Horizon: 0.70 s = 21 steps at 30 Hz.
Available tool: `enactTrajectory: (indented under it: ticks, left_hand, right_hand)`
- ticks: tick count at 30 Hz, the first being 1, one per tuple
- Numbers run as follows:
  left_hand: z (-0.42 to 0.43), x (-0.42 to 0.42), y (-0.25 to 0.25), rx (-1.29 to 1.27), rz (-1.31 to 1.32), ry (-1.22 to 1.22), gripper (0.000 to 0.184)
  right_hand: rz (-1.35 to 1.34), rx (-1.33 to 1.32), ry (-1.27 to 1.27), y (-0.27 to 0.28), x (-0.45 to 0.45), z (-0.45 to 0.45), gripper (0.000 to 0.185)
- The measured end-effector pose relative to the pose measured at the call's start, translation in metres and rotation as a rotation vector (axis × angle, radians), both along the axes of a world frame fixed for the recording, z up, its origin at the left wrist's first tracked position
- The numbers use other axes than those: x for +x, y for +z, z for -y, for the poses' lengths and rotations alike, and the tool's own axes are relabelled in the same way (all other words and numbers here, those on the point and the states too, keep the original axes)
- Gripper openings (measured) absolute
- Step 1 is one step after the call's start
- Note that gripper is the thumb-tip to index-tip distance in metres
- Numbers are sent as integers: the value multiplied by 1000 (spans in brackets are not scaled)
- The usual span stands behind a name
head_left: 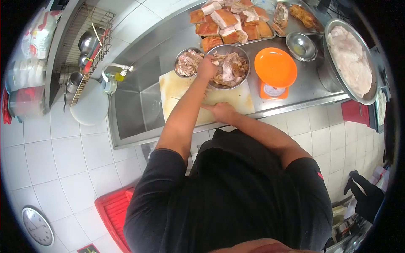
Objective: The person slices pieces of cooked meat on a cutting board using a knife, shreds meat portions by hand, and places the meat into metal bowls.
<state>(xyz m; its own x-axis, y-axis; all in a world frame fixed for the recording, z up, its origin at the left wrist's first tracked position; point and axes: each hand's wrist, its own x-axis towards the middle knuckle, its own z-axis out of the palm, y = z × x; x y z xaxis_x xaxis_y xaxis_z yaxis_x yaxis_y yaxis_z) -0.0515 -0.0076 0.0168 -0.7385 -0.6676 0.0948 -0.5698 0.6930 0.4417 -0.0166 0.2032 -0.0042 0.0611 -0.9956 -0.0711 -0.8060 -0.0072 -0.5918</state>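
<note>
My left hand (207,68) reaches over the near left rim of a metal bowl (248,71), its fingers pinched at a pale piece of meat (215,63). Chopped roast meat (233,69) fills that bowl. Close to the cutting board's (240,99) front edge, my right hand (222,112) is closed round the handle of a knife (192,102). The blade points left across the white board, partly hidden behind my left forearm. Left of the larger bowl stands a smaller metal bowl (176,71) of shredded meat (188,63).
An orange scale (276,69) stands right of the board. Behind lie roast pork slabs (230,25) on a tray, beside a small empty-looking bowl (301,47). A big pot (331,76) holds pale meat (349,61). At left are the sink (137,109) and faucet (118,66).
</note>
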Motion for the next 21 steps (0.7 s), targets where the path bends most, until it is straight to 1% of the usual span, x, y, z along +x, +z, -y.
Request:
enactTrajectory:
  ticks: [2,3,6,7,10,11,14,15,17,19,20,21]
  left_hand:
    - [19,8,-5,227,-79,52,38]
    - [19,16,1,341,-118,83,37]
    - [16,44,24,847,-346,168,36]
    - [16,57,30,928,-364,167,35]
    - [4,98,51,1003,-480,213,32]
    - [1,116,62,1058,-467,209,31]
    - [-6,167,52,1067,-523,251,32]
    - [-7,185,45,1068,-495,274,30]
    - [-8,227,13,1074,-433,318,28]
    - [-1,271,-43,1034,-344,448,24]
    - [0,288,-61,1014,-297,507,22]
    - [-1,300,-63,1004,-316,535,20]
  right_hand:
    - [-26,5,-3,-8,-1,3,87]
    - [-17,2,-3,-11,0,3,86]
    - [-12,15,0,-19,1,6,83]
    - [-22,36,2,-16,-1,8,81]
    - [-18,96,-2,-5,-2,10,76]
    - [-11,116,-6,-1,-3,11,75]
    - [44,156,-37,7,-4,9,70]
    - [40,122,-41,-1,-3,11,69]
    - [38,53,-55,-18,-2,13,67]
    - [58,42,-52,-23,-4,12,66]
    - [67,34,-56,-24,-5,12,65]
    - [67,33,-58,-24,-4,15,66]
